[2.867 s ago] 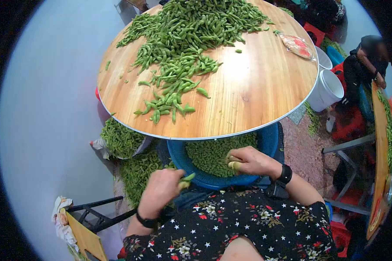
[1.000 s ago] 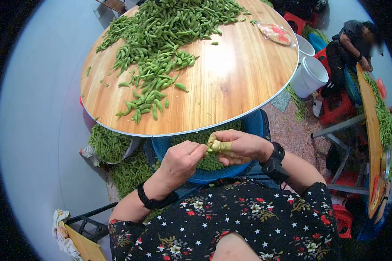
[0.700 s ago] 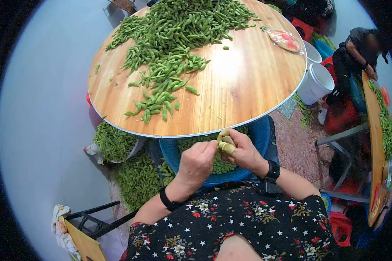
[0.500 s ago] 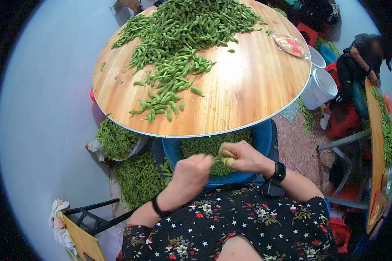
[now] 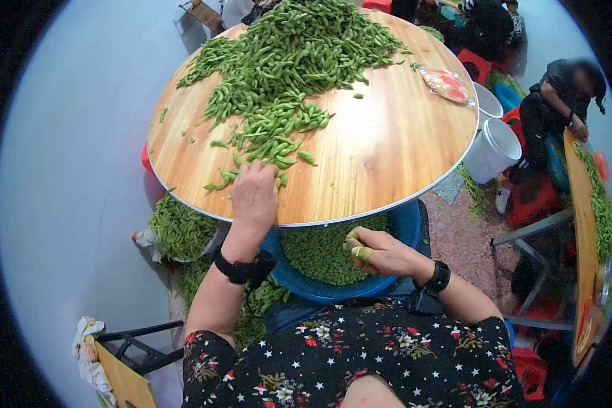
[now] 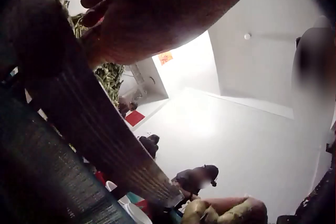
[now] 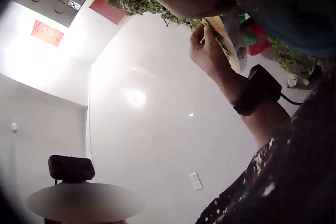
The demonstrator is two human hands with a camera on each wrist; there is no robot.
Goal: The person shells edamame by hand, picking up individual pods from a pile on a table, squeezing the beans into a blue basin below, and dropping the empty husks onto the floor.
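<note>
In the head view my left hand [image 5: 255,197] reaches over the near edge of the round wooden table [image 5: 387,160]. Its bent fingertips are among the green soybean pods [image 5: 279,122] at the front of the heap; the back of the hand hides what lies beneath, so I cannot tell whether they grip a pod. My right hand [image 5: 381,253] hangs over the blue basin [image 5: 409,228] of shelled green beans [image 5: 319,255]. Yellowish covers [image 5: 364,253] wrap its thumb and a finger. Its fingers are loosely curled, with nothing visible between them.
A plastic-wrapped packet [image 5: 449,85] lies at the table's right. White buckets [image 5: 493,153] stand beyond that edge. Below on the left are a sack of pods [image 5: 180,228] and more loose pods. A seated person [image 5: 564,102] works at another table [image 5: 578,258] on the right.
Earlier both hands met over the basin, working at a pod. My left hand has since moved forward and left onto the table's pods; my right hand has stayed over the basin.
</note>
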